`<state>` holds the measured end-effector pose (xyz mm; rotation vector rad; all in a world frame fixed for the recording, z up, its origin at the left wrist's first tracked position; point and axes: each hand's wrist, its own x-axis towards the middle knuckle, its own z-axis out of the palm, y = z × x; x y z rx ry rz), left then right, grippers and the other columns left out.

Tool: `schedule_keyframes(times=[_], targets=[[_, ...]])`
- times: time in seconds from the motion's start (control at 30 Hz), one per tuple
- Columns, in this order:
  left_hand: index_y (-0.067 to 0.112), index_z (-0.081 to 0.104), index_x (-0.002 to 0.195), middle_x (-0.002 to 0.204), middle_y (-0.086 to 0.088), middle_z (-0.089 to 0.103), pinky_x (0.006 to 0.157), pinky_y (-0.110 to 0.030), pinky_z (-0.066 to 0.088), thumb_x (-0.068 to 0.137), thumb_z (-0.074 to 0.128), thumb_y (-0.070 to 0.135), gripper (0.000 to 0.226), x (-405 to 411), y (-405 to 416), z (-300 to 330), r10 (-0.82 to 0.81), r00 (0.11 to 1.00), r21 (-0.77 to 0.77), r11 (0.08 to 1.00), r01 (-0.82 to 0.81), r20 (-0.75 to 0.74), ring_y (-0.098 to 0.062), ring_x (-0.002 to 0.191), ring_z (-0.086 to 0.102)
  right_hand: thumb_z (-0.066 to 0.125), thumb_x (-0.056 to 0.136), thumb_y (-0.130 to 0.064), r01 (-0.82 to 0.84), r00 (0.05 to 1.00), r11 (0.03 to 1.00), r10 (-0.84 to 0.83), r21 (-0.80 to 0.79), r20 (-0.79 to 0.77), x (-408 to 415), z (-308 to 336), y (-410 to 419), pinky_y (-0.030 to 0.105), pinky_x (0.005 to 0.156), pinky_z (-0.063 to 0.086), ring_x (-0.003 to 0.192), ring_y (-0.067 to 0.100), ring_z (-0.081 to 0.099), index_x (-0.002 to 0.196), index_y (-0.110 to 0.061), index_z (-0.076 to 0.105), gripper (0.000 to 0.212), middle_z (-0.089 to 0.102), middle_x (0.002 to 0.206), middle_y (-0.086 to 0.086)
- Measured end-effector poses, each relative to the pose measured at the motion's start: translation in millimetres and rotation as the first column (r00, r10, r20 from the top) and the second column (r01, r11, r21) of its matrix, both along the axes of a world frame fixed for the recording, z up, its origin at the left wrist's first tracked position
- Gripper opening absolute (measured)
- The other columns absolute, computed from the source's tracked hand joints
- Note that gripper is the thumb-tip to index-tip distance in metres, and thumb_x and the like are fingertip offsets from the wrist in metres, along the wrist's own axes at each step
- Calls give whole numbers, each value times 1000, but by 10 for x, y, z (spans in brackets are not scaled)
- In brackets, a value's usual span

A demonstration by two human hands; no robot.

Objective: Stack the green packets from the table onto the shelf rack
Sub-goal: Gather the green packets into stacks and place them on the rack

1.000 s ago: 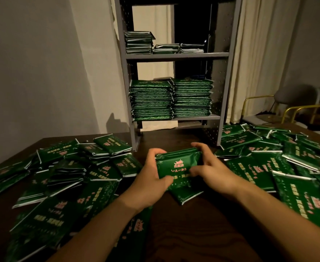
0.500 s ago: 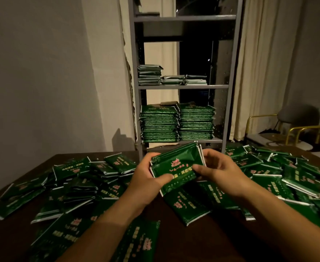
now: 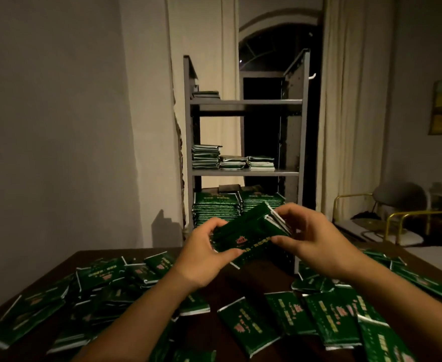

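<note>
Now we hold a small bundle of green packets at centre frame, above the bench, left hand and right hand clamped on its ends. Foil looks light, slippery; grip the edges squarely toward the shelf rack.

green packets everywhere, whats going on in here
A person is stacking green packets onto a grey shelf rack. Both the left hand and the right hand grip a small bundle of packets, held up above the dark table in front of the rack. The lowest visible shelf holds two tall stacks, the middle shelf three shorter piles, and a few lie on the top shelf. Many loose packets are scattered over the table.
</note>
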<state>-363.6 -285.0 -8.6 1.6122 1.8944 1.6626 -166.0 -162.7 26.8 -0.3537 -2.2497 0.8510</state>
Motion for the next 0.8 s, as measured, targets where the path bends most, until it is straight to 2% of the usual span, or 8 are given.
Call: schedule_keyframes(times=[0.13, 0.23, 0.3, 0.37, 0.47, 0.63, 0.7, 0.8], targets=[[33, 61, 111, 111, 18, 67, 95, -25, 53, 84, 79, 13, 37, 66, 62, 237, 46, 982, 24, 999, -42, -185, 5, 109, 60, 73, 87, -15, 105, 994, 951, -99, 292, -36, 36, 253, -77, 21, 100, 45, 111, -7, 53, 112, -38, 59, 37, 59, 112, -22], [32, 58, 127, 121, 14, 63, 100, -32, 52, 88, 73, 10, 47, 90, 160, 457, 78, 953, 58, 996, -64, -293, -5, 118, 58, 73, 85, -14, 146, 988, 922, -119, 358, -97, 33, 441, -82, 16, 99, 43, 112, -9, 52, 120, -33, 59, 42, 58, 115, -23], [30, 58, 130, 121, 12, 61, 101, -39, 52, 90, 72, 12, 47, 81, 223, 579, 101, 935, 55, 995, -88, -339, -9, 118, 56, 73, 85, -13, 169, 984, 915, -137, 365, -112, 22, 524, -45, 14, 97, 43, 111, -11, 50, 125, -33, 57, 47, 56, 115, -24], [31, 57, 129, 119, 14, 61, 98, -39, 53, 91, 71, 15, 44, 56, 279, 687, 107, 926, 53, 994, -94, -362, -8, 115, 56, 72, 85, -15, 202, 978, 886, -157, 418, -140, -3, 600, 16, 14, 95, 43, 108, -10, 51, 124, -31, 58, 44, 55, 110, -25], [33, 57, 129, 119, 16, 60, 97, -31, 49, 91, 71, 17, 44, -6, 356, 824, 118, 910, 73, 993, -98, -396, -4, 114, 55, 72, 84, -19, 223, 973, 845, -167, 486, -157, -52, 709, 92, 7, 89, 40, 104, -12, 51, 120, -31, 59, 40, 53, 106, -27], [31, 56, 126, 118, 13, 60, 92, -35, 52, 92, 70, 19, 39, -122, 485, 979, 169, 901, 110, 985, -136, -400, -9, 111, 56, 69, 83, -23, 229, 969, 808, -138, 543, -204, -191, 861, 246, 7, 87, 44, 105, -10, 52, 117, -32, 57, 36, 54, 106, -25], [29, 54, 131, 121, 13, 58, 88, -26, 48, 93, 69, 24, 41, -164, 532, 1008, 200, 906, 114, 979, -170, -373, -8, 111, 55, 68, 83, -23, 240, 965, 796, -132, 557, -227, -270, 903, 305, 9, 86, 47, 104, -7, 54, 116, -30, 58, 35, 54, 106, -22], [26, 49, 135, 113, 14, 58, 69, -12, 44, 97, 64, 25, 40, -252, 596, 1027, 235, 924, 89, 972, -218, -301, 1, 90, 58, 68, 84, -20, 274, 951, 789, -136, 550, -278, -390, 921, 412, 3, 83, 44, 101, -10, 52, 115, -26, 57, 34, 50, 105, -23]])
